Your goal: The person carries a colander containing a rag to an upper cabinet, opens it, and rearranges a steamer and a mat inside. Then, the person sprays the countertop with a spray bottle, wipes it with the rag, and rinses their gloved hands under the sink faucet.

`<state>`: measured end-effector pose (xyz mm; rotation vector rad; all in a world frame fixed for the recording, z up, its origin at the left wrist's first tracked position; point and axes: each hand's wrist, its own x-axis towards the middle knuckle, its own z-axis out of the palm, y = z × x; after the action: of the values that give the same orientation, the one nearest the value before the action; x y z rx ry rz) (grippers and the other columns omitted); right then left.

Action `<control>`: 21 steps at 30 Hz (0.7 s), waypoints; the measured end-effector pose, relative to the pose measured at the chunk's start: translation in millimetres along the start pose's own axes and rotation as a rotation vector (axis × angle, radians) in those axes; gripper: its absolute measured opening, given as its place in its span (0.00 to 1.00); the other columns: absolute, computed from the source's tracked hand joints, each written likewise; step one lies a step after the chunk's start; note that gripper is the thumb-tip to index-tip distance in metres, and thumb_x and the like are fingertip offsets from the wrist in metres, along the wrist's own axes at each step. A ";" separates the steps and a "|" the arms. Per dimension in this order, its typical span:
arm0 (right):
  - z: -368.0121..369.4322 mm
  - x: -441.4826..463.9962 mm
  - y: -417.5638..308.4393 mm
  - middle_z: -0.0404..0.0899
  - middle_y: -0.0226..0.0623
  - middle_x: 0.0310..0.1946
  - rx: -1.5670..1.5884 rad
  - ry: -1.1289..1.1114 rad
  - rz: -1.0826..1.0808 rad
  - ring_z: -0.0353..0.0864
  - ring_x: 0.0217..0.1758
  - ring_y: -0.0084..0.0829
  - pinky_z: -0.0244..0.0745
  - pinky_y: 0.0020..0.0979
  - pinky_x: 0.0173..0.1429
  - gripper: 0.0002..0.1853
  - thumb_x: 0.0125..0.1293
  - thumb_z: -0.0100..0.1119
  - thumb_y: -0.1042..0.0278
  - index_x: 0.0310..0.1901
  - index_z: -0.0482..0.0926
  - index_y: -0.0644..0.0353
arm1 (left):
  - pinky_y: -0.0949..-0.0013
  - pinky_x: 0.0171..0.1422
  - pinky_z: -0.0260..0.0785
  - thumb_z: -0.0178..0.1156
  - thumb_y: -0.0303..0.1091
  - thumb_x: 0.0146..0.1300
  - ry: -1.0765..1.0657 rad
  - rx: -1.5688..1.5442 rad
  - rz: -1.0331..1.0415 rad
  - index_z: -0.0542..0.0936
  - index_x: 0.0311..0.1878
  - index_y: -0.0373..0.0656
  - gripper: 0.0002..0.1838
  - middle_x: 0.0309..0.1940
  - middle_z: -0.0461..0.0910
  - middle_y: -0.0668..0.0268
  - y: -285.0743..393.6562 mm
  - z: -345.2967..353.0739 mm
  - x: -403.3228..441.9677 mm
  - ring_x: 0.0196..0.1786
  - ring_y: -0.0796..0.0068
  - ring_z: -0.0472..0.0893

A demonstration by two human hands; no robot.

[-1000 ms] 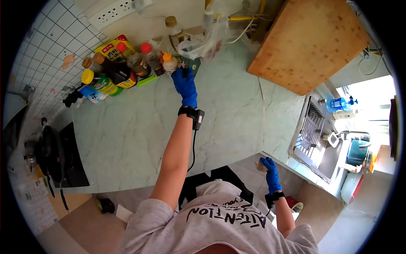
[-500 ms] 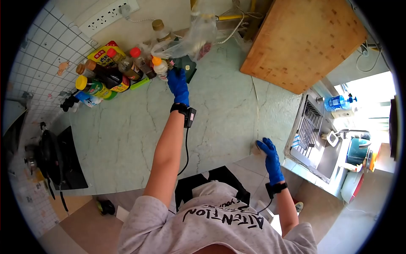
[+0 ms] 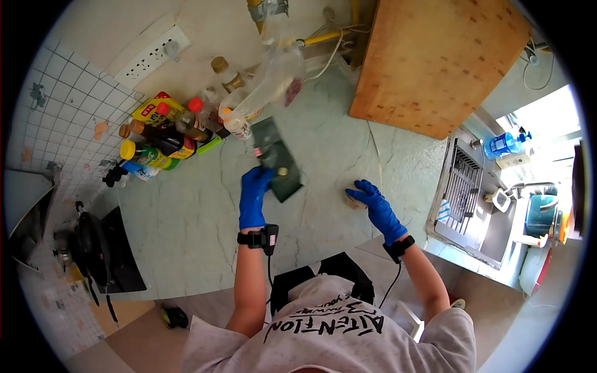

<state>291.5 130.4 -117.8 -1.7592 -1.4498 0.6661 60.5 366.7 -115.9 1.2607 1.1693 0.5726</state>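
Observation:
My left hand (image 3: 254,193), in a blue glove, is closed on the near left edge of a dark green flat packet (image 3: 278,165). The packet has a small yellowish round spot and a pink mark, and it is tilted over the counter in front of the bottles. My right hand (image 3: 378,205), also blue-gloved, rests low over the counter at the right. Its fingers are on a small beige crumpled thing that looks like a cloth (image 3: 355,201); the glove hides part of it.
A white bottle with an orange cap (image 3: 237,126) stands beyond the packet, beside several sauce bottles (image 3: 165,140). A clear plastic bag (image 3: 273,81) hangs behind. A wooden board (image 3: 429,68) leans at the back right, near the sink (image 3: 491,233). Black pan (image 3: 76,239) at left.
My left hand has drawn the dark green packet off the back of the counter toward me. My right hand has moved forward and left over the counter with the beige cloth.

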 end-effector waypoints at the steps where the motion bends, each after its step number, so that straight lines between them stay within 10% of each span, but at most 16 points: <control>1: 1.8 -3.5 2.2 0.64 0.41 0.55 0.018 0.021 0.021 0.57 0.61 0.41 0.50 0.35 0.65 0.33 0.42 0.35 0.90 0.51 0.72 0.50 | 0.80 0.31 0.63 0.58 0.39 0.53 -0.112 -0.092 -0.064 0.77 0.37 0.40 0.14 0.27 0.77 0.68 25.9 17.7 -7.7 0.27 0.83 0.72; 10: 3.9 -31.2 11.2 0.66 0.41 0.52 -0.054 0.117 0.038 0.61 0.59 0.42 0.52 0.36 0.64 0.29 0.46 0.38 0.89 0.50 0.73 0.51 | 0.74 0.39 0.64 0.54 0.40 0.56 -0.309 -0.075 0.085 0.73 0.42 0.40 0.15 0.35 0.74 0.67 48.4 146.2 147.3 0.34 0.77 0.73; 12: 4.1 -37.8 11.0 0.66 0.42 0.52 -0.042 0.129 0.057 0.61 0.59 0.42 0.52 0.37 0.64 0.30 0.45 0.39 0.89 0.50 0.73 0.51 | 0.66 0.35 0.66 0.50 0.38 0.56 -0.005 0.193 0.611 0.74 0.36 0.37 0.13 0.27 0.76 0.59 9.1 170.2 208.2 0.29 0.68 0.75; 15: 4.1 -43.4 10.9 0.66 0.43 0.52 -0.038 0.128 0.072 0.61 0.59 0.43 0.51 0.37 0.64 0.30 0.44 0.38 0.89 0.50 0.73 0.50 | 0.64 0.34 0.64 0.49 0.36 0.55 0.329 0.042 0.624 0.73 0.33 0.36 0.12 0.23 0.75 0.56 10.1 197.6 223.1 0.28 0.66 0.75; 21: 3.6 -42.8 8.6 0.66 0.45 0.52 -0.027 0.106 0.099 0.61 0.58 0.43 0.52 0.37 0.64 0.31 0.44 0.37 0.89 0.50 0.72 0.49 | 0.66 0.43 0.64 0.44 0.40 0.61 0.264 -0.058 0.318 0.72 0.43 0.36 0.17 0.37 0.75 0.51 59.4 217.7 223.9 0.40 0.61 0.74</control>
<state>284.1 88.9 -129.6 -1.8684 -1.3124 0.5973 351.7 484.3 -165.2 1.3595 1.1637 1.0262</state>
